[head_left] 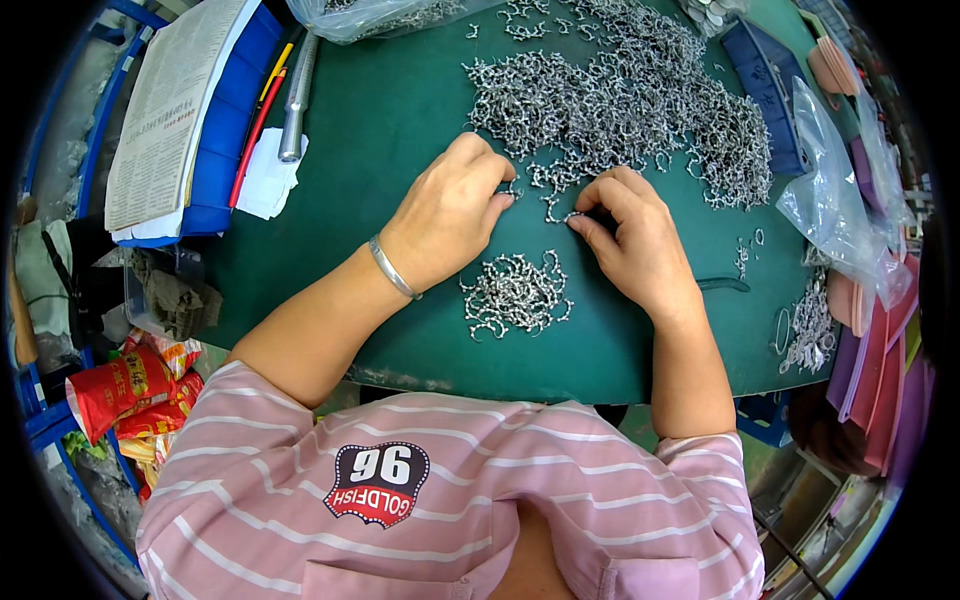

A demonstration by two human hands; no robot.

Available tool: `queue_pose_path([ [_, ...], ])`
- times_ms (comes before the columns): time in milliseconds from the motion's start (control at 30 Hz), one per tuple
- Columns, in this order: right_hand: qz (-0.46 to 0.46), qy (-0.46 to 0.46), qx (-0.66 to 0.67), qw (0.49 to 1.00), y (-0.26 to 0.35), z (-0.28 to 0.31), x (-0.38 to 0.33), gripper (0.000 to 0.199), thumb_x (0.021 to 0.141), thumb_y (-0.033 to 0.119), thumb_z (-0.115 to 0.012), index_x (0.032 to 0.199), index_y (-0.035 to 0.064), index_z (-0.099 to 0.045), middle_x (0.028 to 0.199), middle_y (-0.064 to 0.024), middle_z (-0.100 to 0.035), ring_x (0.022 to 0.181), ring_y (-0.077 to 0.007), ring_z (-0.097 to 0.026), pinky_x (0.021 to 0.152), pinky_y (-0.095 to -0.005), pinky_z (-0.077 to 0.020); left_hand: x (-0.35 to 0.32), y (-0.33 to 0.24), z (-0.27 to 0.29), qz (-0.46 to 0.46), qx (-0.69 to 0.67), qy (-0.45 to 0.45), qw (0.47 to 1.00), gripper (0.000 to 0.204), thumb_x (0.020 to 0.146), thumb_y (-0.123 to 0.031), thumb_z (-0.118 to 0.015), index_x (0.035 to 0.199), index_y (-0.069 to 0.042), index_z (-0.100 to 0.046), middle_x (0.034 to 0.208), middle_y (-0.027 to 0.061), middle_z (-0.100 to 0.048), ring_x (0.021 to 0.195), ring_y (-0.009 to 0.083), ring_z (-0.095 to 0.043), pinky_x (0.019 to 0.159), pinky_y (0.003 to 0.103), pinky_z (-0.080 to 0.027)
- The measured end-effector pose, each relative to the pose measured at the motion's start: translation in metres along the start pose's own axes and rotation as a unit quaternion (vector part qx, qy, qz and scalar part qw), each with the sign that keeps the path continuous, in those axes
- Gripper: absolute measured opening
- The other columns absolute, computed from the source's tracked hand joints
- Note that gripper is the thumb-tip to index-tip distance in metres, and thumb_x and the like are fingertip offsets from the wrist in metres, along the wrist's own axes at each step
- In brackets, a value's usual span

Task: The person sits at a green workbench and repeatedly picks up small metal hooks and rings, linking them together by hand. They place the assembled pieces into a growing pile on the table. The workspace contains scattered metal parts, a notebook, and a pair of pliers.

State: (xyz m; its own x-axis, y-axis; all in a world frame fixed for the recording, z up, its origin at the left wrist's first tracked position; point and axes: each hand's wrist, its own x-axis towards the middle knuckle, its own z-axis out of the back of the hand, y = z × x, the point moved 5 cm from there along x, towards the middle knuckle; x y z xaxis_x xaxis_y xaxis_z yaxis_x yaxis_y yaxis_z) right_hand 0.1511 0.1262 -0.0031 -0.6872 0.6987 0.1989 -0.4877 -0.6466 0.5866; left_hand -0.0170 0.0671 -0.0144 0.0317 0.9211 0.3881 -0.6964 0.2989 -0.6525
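A large heap of small silver C-shaped metal pieces [620,100] spreads over the green table [390,120] beyond my hands. My left hand [450,210], with a silver bangle [392,268] at the wrist, is closed at the heap's near left edge. Between its thumb and forefinger is a curved metal piece [514,190]. Facing it, my right hand [632,235] pinches another curved metal piece [558,214] by its end, just in front of the heap. A smaller pile of similar pieces [515,295] lies nearer to me, between my forearms.
At the left stand a blue bin [232,120] with papers, pens and a metal rod [298,100]. A plastic bag of pieces [390,15] lies at the back. To the right are a blue tray [765,90], clear plastic bags [840,190] and silver rings [810,325].
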Motion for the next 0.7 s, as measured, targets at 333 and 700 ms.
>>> queue_pose_path([
  [333, -0.116, -0.016, 0.244, 0.963, -0.009, -0.010, -0.003, 0.011, 0.079, -0.002, -0.065, 0.090, -0.0015, -0.063, 0.083, -0.0078, -0.063, 0.072, -0.0125, -0.062, 0.063, -0.0240, -0.0499, 0.003, 0.004, 0.004, 0.118, -0.118, 0.009, 0.986, 0.023, 0.076, 0.000, -0.070, 0.098, 0.001, -0.062, 0.090, 0.0074, -0.061, 0.072, 0.0099, -0.060, 0.062, 0.023, -0.049],
  [700, 0.037, -0.045, 0.158, 0.986, 0.012, -0.008, -0.001, 0.021, 0.076, -0.004, -0.064, 0.095, 0.0012, -0.058, 0.085, -0.0097, -0.061, 0.075, -0.0217, -0.062, 0.065, -0.0302, -0.0498, -0.005, 0.003, -0.009, 0.204, -0.317, 0.074, 0.923, 0.016, 0.083, 0.001, -0.066, 0.098, 0.004, -0.063, 0.091, 0.0090, -0.066, 0.081, 0.0127, -0.065, 0.073, 0.024, -0.054],
])
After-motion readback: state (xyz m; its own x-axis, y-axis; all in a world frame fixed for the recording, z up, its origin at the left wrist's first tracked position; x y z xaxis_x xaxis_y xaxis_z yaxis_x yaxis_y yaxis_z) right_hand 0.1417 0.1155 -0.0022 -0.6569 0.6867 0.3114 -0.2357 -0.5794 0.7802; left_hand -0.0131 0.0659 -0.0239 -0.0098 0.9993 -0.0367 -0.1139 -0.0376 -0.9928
